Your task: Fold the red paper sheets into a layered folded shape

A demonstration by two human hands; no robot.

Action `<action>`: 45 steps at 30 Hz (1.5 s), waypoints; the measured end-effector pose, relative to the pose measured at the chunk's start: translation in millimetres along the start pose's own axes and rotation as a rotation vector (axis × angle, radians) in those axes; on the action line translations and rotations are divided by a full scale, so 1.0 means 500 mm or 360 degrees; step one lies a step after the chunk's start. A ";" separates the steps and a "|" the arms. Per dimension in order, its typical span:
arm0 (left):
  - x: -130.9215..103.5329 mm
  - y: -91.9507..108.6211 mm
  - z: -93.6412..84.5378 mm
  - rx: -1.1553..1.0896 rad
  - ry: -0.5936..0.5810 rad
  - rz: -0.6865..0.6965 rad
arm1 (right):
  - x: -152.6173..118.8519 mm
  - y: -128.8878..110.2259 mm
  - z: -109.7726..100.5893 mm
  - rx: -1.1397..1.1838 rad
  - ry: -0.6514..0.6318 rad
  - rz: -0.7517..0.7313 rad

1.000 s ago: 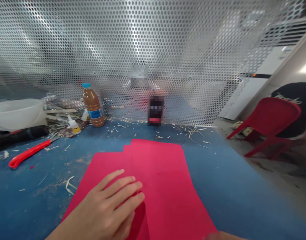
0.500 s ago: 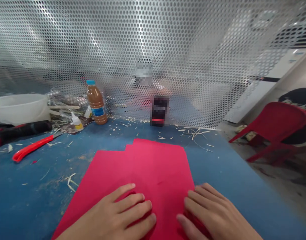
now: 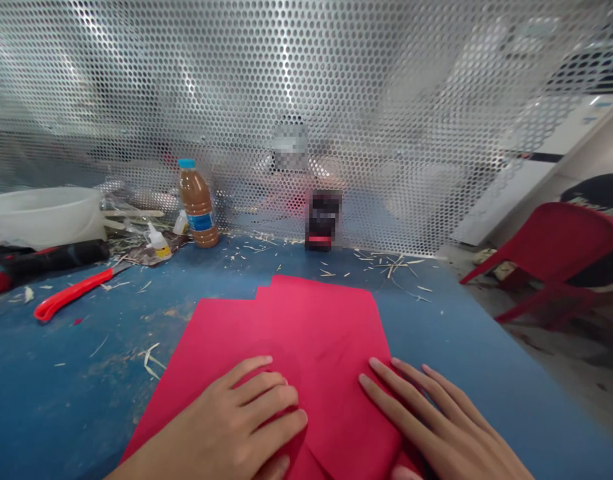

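Note:
Several overlapping red paper sheets lie on the blue table in front of me. My left hand rests palm down on the near left part of the paper, fingers slightly curled and pressing it. My right hand lies flat on the paper's near right corner, fingers stretched forward and apart. Neither hand grips anything.
At the back left stand a brown drink bottle, a small glue bottle, a white tub and a red-handled tool. A dark blurred object stands against the perforated metal screen. Straw bits litter the table. A red chair is at the right.
My right hand came into view and settled on the paper's right corner, then its fingers straightened out. My left hand stayed pressed on the paper. The view shifted slightly.

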State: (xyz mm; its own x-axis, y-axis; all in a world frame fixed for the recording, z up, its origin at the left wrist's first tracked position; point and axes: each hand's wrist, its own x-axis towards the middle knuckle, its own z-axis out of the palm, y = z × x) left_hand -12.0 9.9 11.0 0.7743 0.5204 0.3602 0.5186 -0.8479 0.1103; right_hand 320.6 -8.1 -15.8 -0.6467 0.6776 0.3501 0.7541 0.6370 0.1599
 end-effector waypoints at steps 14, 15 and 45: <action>0.005 -0.013 -0.002 0.0057 0.0030 -0.0189 | 0.013 -0.003 0.027 0.0040 -0.0011 0.0204; 0.006 -0.012 -0.003 0.0066 0.0026 -0.0181 | 0.014 -0.006 0.027 0.0034 -0.0006 0.0213; 0.007 -0.009 -0.007 0.0187 0.0074 -0.0053 | 0.023 -0.018 0.019 -0.0123 -0.0017 0.0172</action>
State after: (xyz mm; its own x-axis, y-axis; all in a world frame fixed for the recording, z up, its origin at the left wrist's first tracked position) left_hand -12.9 15.2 15.1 0.7394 0.5406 0.4012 0.5850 -0.8109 0.0145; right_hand 305.5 -2.6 -21.8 -0.5622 0.7447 0.3596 0.8257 0.5301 0.1929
